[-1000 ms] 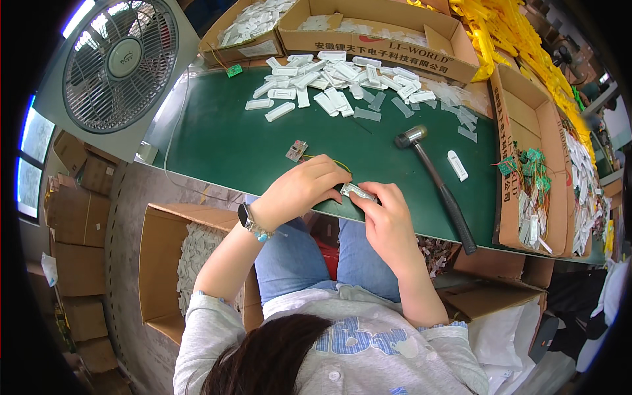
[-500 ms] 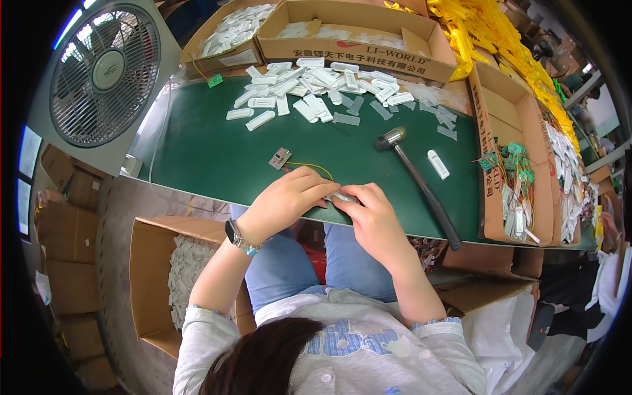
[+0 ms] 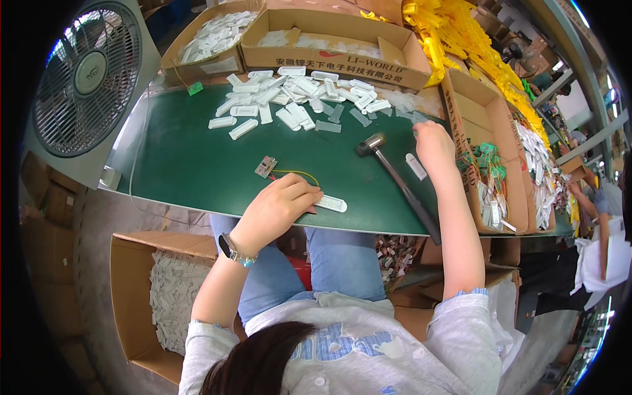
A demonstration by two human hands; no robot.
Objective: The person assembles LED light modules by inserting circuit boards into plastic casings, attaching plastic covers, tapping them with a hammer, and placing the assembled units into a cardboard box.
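Observation:
My left hand [image 3: 282, 205] is closed over one end of a small white oblong light housing [image 3: 331, 203] with LEDs on its face, near the table's front edge. A thin yellow wire [image 3: 299, 174] and a red one run from beside my fingers to a little circuit board [image 3: 266, 166] on the table. Stretched far to the right, my right hand [image 3: 434, 148] has its fingers curled down at the clear plastic strips [image 3: 415, 116]; what is between the fingertips is hidden. Just left of it lie a single white housing [image 3: 416, 166] and a black-handled mallet [image 3: 399, 181].
White housings [image 3: 289, 92] are heaped at the back of the green table [image 3: 197, 158]. Cardboard boxes [image 3: 329, 60] stand behind them, and another box [image 3: 461, 105] with wired green boards is at the right. A fan [image 3: 92, 72] stands at the left, a box of white parts [image 3: 135, 296] below.
My right hand has let go of the light housing and swung right and away to the clear strips. My left hand keeps its hold. The view has shifted slightly.

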